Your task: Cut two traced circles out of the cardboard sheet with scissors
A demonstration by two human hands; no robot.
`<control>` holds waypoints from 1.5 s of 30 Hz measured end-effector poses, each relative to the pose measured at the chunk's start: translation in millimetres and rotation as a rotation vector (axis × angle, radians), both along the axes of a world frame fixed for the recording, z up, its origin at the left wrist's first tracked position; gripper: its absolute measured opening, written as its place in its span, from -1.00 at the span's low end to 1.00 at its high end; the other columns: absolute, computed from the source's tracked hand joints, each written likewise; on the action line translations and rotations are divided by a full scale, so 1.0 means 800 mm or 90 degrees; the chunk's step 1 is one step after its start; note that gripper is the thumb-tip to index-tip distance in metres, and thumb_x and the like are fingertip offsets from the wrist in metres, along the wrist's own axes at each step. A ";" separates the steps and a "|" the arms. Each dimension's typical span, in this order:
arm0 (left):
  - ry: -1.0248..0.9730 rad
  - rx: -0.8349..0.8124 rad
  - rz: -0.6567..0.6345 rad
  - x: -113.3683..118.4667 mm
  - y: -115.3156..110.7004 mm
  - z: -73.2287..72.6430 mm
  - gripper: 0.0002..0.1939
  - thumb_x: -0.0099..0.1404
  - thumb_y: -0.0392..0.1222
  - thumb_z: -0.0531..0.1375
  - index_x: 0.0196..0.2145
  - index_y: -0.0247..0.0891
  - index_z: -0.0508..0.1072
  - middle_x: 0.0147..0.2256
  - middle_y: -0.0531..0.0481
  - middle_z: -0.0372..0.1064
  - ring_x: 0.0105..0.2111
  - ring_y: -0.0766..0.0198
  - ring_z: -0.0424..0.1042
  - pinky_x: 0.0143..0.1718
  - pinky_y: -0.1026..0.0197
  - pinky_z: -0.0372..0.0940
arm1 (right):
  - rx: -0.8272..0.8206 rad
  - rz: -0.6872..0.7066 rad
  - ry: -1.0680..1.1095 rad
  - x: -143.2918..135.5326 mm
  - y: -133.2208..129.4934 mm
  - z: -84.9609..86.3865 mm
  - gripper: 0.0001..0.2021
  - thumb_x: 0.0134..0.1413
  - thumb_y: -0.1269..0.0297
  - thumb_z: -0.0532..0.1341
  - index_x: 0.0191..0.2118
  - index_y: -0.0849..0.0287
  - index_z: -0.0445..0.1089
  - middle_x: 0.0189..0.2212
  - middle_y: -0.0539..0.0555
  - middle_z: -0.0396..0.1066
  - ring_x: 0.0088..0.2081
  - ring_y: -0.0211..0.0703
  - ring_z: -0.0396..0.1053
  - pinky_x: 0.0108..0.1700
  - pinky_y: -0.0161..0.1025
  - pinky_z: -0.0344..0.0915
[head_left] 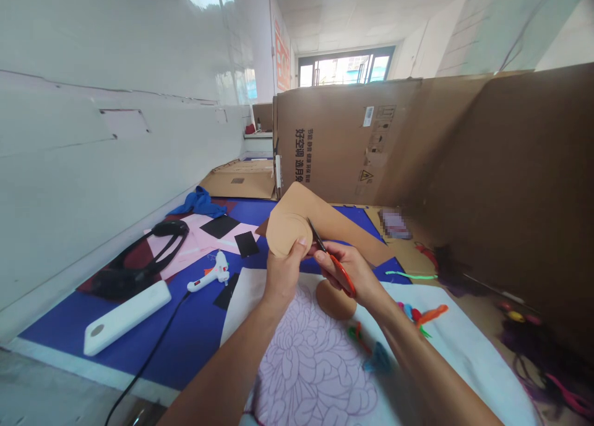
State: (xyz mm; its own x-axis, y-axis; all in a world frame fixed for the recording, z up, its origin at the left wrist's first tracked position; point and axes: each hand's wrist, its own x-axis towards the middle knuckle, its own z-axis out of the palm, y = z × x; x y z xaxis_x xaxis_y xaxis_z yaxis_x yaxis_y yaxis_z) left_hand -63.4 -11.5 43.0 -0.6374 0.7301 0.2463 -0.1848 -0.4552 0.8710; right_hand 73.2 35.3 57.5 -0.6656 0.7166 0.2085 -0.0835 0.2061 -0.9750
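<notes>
My left hand (286,271) grips a sheet of tan craft paper (320,212) at its lower left, where a round outline shows. In my right hand (348,271) is a pair of scissors (342,276) with orange-red handles. Its dark blades meet the paper at the right side of the round outline. Below my hands lies white cloth or paper (445,345) with a purple line drawing of petals (315,364). A tan rounded piece (336,299) rests on it under my right hand, near small coloured yarn bits (378,356).
On the blue table surface (153,327) at left are a white glue gun (210,276) with a black cord, a long white object (127,317) and a black headset-like item (139,259). Black squares (220,226) lie on pink sheets. Cardboard (343,147) walls the back and right.
</notes>
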 end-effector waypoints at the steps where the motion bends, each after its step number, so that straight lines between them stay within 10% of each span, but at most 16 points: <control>1: 0.001 0.002 -0.003 0.000 0.000 0.000 -0.44 0.20 -0.13 0.44 0.16 -0.19 0.56 0.05 -0.21 0.64 -0.07 -0.02 0.66 -0.07 -0.02 0.59 | 0.001 0.000 0.002 0.000 0.001 -0.001 -0.41 0.15 -0.33 0.35 -0.24 0.23 0.52 -0.66 -0.15 0.15 -0.66 -0.37 0.01 -0.64 -0.35 -0.08; 23: -0.024 -0.003 -0.059 0.007 -0.005 0.000 -0.64 0.18 0.05 0.47 -0.20 -0.29 0.69 -0.20 -0.20 0.68 -0.21 0.03 0.66 -0.23 0.08 0.57 | -0.029 -0.032 0.031 -0.005 0.001 -0.012 -0.45 0.14 -0.32 0.36 -0.34 0.17 0.43 -0.66 -0.14 0.21 -0.71 -0.38 0.03 -0.69 -0.38 -0.07; 32: -0.018 0.028 0.062 0.009 0.000 -0.009 -0.67 0.24 0.02 0.45 -0.14 -0.23 0.65 -0.10 -0.13 0.66 -0.03 0.07 0.61 0.08 0.04 0.45 | -0.115 -0.032 0.081 -0.032 -0.022 -0.029 -0.50 0.09 -0.24 0.42 -0.30 0.15 0.40 -0.60 -0.12 0.30 -0.67 -0.36 0.12 -0.66 -0.39 0.05; 45: 0.000 -0.024 0.079 0.007 -0.001 -0.007 -0.73 0.27 0.00 0.41 -0.20 -0.25 0.63 -0.24 -0.09 0.64 -0.20 0.11 0.63 0.00 0.03 0.48 | -0.105 -0.003 0.071 -0.027 -0.019 -0.028 -0.44 0.13 -0.31 0.37 -0.22 0.19 0.46 -0.58 -0.10 0.29 -0.65 -0.35 0.13 -0.64 -0.39 0.09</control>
